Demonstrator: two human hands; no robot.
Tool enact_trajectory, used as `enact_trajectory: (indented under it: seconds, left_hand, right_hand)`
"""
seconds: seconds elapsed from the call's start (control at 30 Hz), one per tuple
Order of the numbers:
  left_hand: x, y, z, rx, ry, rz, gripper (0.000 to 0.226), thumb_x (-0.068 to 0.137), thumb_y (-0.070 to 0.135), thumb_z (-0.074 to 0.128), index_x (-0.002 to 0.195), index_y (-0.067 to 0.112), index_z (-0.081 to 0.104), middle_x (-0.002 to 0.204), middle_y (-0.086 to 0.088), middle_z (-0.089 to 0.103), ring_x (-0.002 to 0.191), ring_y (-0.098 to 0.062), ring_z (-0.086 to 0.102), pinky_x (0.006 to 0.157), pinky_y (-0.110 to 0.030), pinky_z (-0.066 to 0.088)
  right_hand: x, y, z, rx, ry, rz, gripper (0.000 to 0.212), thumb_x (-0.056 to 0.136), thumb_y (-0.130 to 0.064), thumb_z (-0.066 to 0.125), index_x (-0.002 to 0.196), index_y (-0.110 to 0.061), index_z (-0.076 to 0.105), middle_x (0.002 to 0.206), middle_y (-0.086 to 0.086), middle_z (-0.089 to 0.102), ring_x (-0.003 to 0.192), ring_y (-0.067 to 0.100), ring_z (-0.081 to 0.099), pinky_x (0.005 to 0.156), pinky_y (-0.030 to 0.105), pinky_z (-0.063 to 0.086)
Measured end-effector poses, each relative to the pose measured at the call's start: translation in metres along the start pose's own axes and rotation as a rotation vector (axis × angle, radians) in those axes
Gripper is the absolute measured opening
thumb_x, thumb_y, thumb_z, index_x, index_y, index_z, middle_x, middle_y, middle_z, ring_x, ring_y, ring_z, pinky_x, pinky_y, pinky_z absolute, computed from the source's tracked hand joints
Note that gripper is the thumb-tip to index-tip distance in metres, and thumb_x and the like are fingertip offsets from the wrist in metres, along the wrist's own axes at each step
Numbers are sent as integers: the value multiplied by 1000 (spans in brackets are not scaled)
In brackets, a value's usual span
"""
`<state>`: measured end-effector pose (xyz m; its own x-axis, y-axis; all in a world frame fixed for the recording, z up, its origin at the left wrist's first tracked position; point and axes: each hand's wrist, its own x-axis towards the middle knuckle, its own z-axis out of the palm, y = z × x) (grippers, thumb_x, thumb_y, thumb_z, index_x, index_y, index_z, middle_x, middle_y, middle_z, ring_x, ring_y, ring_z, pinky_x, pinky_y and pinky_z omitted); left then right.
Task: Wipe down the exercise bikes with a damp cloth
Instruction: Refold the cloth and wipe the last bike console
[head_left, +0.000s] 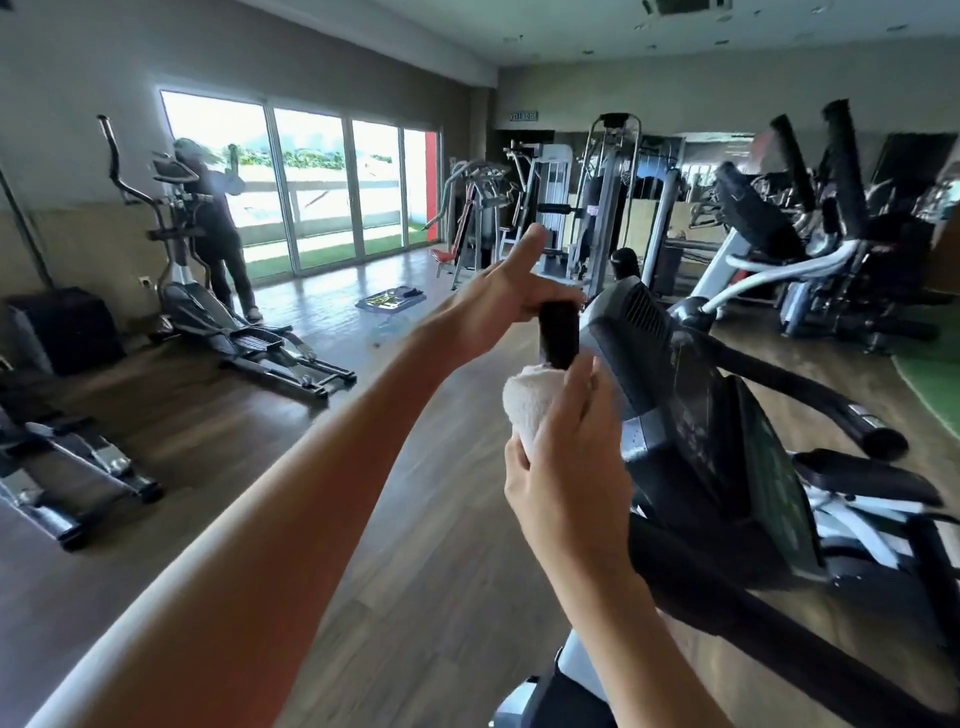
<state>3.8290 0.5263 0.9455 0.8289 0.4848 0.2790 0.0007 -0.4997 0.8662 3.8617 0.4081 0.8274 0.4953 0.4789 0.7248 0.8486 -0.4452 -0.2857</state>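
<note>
The left hand (498, 306) grips the top of the black foam handlebar grip (560, 335) of the dark grey exercise bike (691, 415), fingers curled over it, index finger pointing up; the right hand (561, 457) holds the bunched white terry cloth (524, 400) around the grip just below, fingers and thumb curled round it; the step in hand looks like wiping this 1 grip; next, the cloth probably needs sliding along the covered part, which calls for the left hand to let go; the bike's console (701, 441) sits just right.
</note>
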Motion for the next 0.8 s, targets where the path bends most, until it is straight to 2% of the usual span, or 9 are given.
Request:
enact_trajectory:
  seconds: [0.1, 0.17, 0.27, 0.33, 0.43, 0.53, 0.63, 0.73, 0.8]
  left_hand:
    - [1, -3, -2, -1, 21, 19, 82, 107, 53, 3, 125, 9, 70, 134, -9, 66, 125, -18, 60, 118, -40, 37]
    - [3, -5, -6, 26, 0, 34, 83, 107, 53, 2, 125, 10, 71, 132, -7, 68, 121, -13, 62, 113, -33, 41]
    - [8, -12, -11, 14, -51, 71, 84, 107, 50, 0, 127, 7, 69, 129, -7, 69, 112, -3, 65, 95, -12, 48]
    - [15, -18, -18, -7, -94, 92, 86, 107, 50, -3, 128, 7, 69, 128, -5, 70, 115, -5, 65, 97, -13, 48]
    - [24, -26, -29, -18, -195, 169, 89, 106, 50, -7, 127, 10, 69, 128, -2, 70, 124, -10, 62, 112, -29, 40]
    - [36, -35, -39, -107, -314, 234, 89, 105, 51, -8, 122, 12, 70, 123, -2, 72, 121, -12, 64, 112, -33, 39]
    - [52, -49, -43, -278, -470, 270, 91, 94, 71, 13, 136, 6, 61, 106, -31, 65, 108, -24, 60, 114, -41, 38]
    - [64, -56, -48, -288, -572, 302, 89, 91, 68, 12, 132, 10, 67, 114, -14, 70, 116, -24, 62, 118, -44, 33]
    - [66, -54, -53, -277, -651, 351, 88, 100, 62, 2, 108, 22, 80, 115, -7, 75, 116, -19, 67, 115, -38, 36]
  right_hand:
    - [-11, 10, 0, -7, -13, -35, 99, 76, -31, 79, 150, 9, 27, 144, 27, 43, 123, 39, 54, 93, 43, 57]
    - [-8, 9, 0, -9, 1, -37, 96, 80, -37, 73, 150, 9, 26, 141, 28, 44, 121, 40, 53, 90, 46, 57]
    - [-3, 7, 0, 37, 42, -43, 89, 96, -59, 44, 151, 8, 24, 146, 26, 39, 131, 39, 42, 105, 48, 48]
    - [-1, 5, 1, 69, 64, -51, 88, 100, -65, 25, 152, 7, 23, 150, 26, 34, 138, 38, 35, 114, 47, 38]
    - [-1, 2, 8, -29, 158, -52, 79, 103, -51, 37, 150, 11, 26, 146, 32, 39, 135, 42, 40, 110, 49, 43]
    - [-6, -4, 15, -191, 215, -23, 79, 103, -49, 42, 149, 13, 26, 145, 35, 41, 133, 44, 44, 106, 50, 47]
    - [-6, -21, 25, -415, 284, 46, 79, 103, -49, 43, 149, 13, 27, 144, 35, 42, 133, 45, 45, 109, 48, 44]
    - [24, -41, 37, -656, 348, 95, 77, 102, -47, 44, 148, 13, 28, 144, 31, 44, 132, 42, 45, 114, 44, 37]
    - [52, -51, 44, -747, 387, 142, 79, 99, -47, 49, 149, 10, 29, 145, 28, 43, 134, 39, 44, 117, 42, 33]
